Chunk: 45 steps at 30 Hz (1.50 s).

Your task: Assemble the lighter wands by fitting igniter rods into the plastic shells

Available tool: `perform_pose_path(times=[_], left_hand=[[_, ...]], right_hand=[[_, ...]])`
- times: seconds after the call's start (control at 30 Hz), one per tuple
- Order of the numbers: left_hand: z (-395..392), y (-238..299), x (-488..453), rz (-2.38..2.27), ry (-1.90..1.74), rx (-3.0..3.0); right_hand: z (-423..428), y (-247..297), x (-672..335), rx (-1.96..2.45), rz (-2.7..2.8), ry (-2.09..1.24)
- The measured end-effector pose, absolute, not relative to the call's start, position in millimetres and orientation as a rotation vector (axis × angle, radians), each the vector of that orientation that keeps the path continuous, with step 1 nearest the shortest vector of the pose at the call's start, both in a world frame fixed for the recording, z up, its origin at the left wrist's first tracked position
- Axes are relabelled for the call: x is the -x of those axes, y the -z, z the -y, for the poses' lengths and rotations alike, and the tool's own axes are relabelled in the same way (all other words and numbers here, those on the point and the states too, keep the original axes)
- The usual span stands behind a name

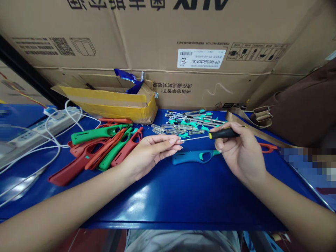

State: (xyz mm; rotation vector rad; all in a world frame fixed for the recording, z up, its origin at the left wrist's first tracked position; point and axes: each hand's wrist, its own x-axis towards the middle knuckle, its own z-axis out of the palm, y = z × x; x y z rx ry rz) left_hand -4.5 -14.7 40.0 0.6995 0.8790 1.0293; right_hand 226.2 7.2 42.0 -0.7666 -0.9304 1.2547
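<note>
My right hand (238, 150) grips the black and yellow handle of a screwdriver (224, 133), its thin shaft pointing left. The fingertips of my left hand (154, 148) are pinched together at the shaft's tip; whether a small part is also between them is hidden. Just below the shaft lies a blue lighter casing (187, 157) with a teal trigger, on the blue table (157, 196). Behind my hands is a pile of clear fuel tubes (172, 130), teal pieces and metal rods with white wires (207, 119).
Red and green lighter casings (90, 134) are heaped on the left, near a white power strip (39, 129) with loose cables. A yellow-taped cardboard box (112, 105) stands behind them. At the right are a brown bag (301, 101), its strap and an orange casing (269, 147). Large cardboard (147, 38) closes off the back.
</note>
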Motion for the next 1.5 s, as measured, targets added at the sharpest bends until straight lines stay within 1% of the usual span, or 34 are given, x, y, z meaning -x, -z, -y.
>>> perform_pose_path(times=[0.93,1.5], left_hand=[[16.5,-37.4,3.0,-0.830,-1.021,-0.711],[17.0,-38.0,2.6,-0.876,-1.032,-0.750]], right_hand=[[-4.2,-42.8,-223.5,0.810,0.957,-1.250],[-3.9,-41.8,-223.7,0.800,0.982,-1.241]])
